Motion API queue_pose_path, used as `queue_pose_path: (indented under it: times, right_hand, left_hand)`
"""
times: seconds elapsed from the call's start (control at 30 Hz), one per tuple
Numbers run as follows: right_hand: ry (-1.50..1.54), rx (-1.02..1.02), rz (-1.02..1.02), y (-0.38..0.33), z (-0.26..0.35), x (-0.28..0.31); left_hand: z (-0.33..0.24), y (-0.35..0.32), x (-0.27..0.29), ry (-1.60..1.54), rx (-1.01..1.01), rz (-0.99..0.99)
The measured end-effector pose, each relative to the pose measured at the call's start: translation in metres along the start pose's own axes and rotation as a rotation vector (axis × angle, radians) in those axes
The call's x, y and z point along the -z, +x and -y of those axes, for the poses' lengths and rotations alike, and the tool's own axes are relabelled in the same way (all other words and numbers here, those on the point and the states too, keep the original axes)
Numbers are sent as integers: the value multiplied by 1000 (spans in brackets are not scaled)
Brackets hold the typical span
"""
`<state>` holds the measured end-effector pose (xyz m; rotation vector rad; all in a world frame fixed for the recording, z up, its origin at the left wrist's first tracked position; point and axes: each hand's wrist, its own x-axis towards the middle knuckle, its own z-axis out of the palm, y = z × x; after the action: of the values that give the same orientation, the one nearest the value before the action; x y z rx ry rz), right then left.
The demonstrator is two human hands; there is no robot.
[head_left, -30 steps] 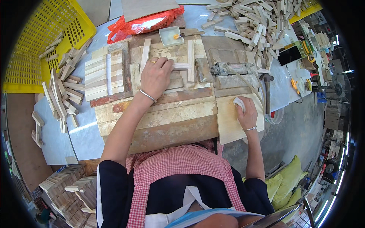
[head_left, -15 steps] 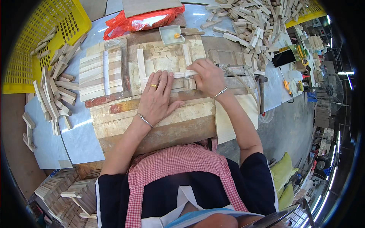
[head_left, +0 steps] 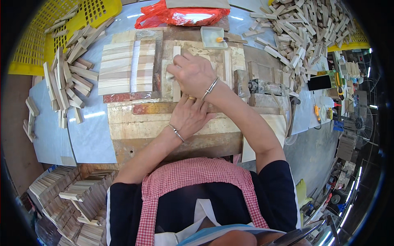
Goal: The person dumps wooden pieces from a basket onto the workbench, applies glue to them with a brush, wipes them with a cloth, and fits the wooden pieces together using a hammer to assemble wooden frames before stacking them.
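My right hand (head_left: 193, 76) is closed around a small white cloth (head_left: 169, 76), at the left upright wooden strip (head_left: 177, 92) of a small frame in the jig. My left hand (head_left: 190, 118) lies with its fingers stretched forward at the lower part of the frame, and its fingertips are hidden under my right wrist. The frame's right strip (head_left: 227, 61) stands apart from both hands. The crosspiece between the strips is covered by my hands. Both lie over the worn wooden work board (head_left: 193, 132).
Flat wooden strips (head_left: 117, 67) lie side by side at the left. A white tray (head_left: 208, 36) with a brush (head_left: 221, 39) sits behind. A metal clamp (head_left: 266, 87) and a hammer (head_left: 292, 110) are at the right. Loose wood pieces (head_left: 301, 28) are heaped behind.
My right hand with the cloth has moved left, from the right strip to the left strip, crossing over my left hand. The view has shifted, so the bench appears farther right.
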<state>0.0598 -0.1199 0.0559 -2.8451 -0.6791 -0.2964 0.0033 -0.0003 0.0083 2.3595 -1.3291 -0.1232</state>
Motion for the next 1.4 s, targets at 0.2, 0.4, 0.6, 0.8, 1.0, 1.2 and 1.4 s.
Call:
queue_pose_path:
  times: [0.2,0.4,0.6,0.8,1.0,1.2,1.4]
  right_hand:
    - [126,-458,-381,-110,-14,57]
    - [-70,-717,-233,-257,10,55]
    - [-365,-1260,-296,-379,-97,85]
    - [-333,-1521,76,-418,-148,61]
    - [-182,-1514,-319,-427,-141,83]
    - [867,-1317,-536,-293,-33,125]
    - [824,-1028,-339,-228,7,85]
  left_hand:
    - [7,4,15,132,-64,-170]
    - [2,15,19,183,-68,-163]
    - [-3,15,21,185,-100,-196]
    - [-6,12,18,204,-81,-188]
    - [-6,10,16,176,-78,-204]
    - [-1,9,16,212,-76,-217]
    - [-2,15,12,197,-97,-216]
